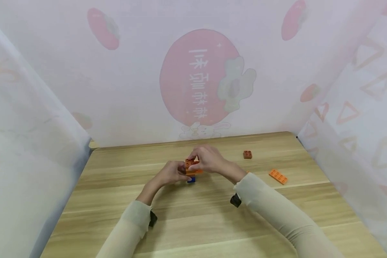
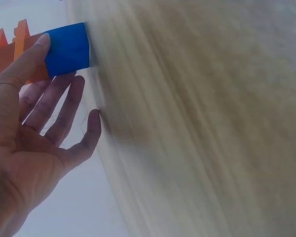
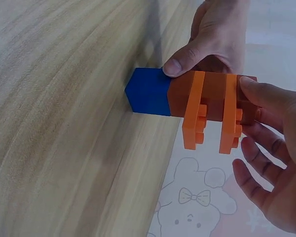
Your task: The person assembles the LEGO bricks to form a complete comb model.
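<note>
Table (image 1: pixel 193 222): pale striped wood, patterned sheets (image 1: pixel 132 89) behind and at both sides.
Edges: back one beyond my hands; wood stretches leftward and towards me, loose blocks (image 1: pixel 278 176) rightward.
Tower (image 3: pixel 181 94): upright, blue end down, between my hands.
Left hand (image 1: pixel 171 172): pinching it low.
Right hand (image 1: pixel 209 159): pinching its top.

Brick stack (image 2: pixel 64 49) cut off in left wrist view
</note>
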`<state>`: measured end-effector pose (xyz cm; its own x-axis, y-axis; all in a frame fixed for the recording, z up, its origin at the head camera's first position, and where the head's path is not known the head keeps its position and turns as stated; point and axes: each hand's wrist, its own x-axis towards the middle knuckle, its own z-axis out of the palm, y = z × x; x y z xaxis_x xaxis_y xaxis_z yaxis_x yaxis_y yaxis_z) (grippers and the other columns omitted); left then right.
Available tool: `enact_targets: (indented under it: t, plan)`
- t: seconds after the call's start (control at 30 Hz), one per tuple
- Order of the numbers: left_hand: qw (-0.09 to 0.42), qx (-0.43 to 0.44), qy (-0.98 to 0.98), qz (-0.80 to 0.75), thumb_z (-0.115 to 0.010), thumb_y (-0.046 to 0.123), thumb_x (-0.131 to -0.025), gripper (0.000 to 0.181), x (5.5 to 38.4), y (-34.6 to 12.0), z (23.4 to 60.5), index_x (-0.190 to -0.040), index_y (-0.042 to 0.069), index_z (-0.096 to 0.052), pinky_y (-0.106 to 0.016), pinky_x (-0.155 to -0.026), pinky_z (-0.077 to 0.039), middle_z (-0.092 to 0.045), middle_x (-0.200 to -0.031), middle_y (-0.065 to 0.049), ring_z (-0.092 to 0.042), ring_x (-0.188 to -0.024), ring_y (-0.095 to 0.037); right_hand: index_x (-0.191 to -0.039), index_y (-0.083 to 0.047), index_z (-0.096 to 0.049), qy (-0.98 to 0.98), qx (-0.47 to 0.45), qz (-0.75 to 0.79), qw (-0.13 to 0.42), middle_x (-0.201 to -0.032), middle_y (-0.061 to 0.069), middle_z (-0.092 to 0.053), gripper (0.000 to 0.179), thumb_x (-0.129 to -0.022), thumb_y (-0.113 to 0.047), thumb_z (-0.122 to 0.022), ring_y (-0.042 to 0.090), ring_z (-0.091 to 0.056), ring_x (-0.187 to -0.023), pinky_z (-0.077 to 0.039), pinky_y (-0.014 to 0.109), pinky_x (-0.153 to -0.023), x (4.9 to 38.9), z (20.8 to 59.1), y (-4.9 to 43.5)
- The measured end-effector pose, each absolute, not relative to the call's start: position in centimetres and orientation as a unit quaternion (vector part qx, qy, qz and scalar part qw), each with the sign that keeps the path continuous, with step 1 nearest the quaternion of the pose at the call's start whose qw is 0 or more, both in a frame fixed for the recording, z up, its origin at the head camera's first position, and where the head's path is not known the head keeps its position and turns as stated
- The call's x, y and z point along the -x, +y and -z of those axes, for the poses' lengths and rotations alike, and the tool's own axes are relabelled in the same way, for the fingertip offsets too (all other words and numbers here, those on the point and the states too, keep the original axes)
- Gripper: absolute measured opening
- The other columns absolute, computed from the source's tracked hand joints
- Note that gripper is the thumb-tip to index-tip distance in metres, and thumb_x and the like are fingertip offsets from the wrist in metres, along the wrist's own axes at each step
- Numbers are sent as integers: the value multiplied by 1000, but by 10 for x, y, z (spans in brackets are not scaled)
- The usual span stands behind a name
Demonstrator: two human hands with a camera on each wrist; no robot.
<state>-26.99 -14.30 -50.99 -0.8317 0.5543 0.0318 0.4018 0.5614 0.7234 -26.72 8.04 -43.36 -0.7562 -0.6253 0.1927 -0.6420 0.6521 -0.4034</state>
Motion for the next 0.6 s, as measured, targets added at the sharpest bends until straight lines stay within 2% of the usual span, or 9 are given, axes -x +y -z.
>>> enact_targets:
  t: [0.27,0.6]
  plan:
    - [113,-285,872,-383,-90,17,-87,29,271,-144,506,-110,7,-75,-34,-84,-63,-80,-102,-4,-76,-93,-15,-109,-18,-84,-911,-350,-218,28,-103,-5,-75,28,-87,-33,-90,15,-68,-88,-52,25,-70,267,434,79]
    - [113,-287,872,-380,-91,20,-86,31,274,-146,504,-110,8,-77,-40,-89,-63,-81,-102,-3,-77,-95,-18,-110,-17,-84,-909,-353,-220,36,-100,-5,-74,28,-88,-33,-90,17,-69,-88,-53,27,-70,267,437,81]
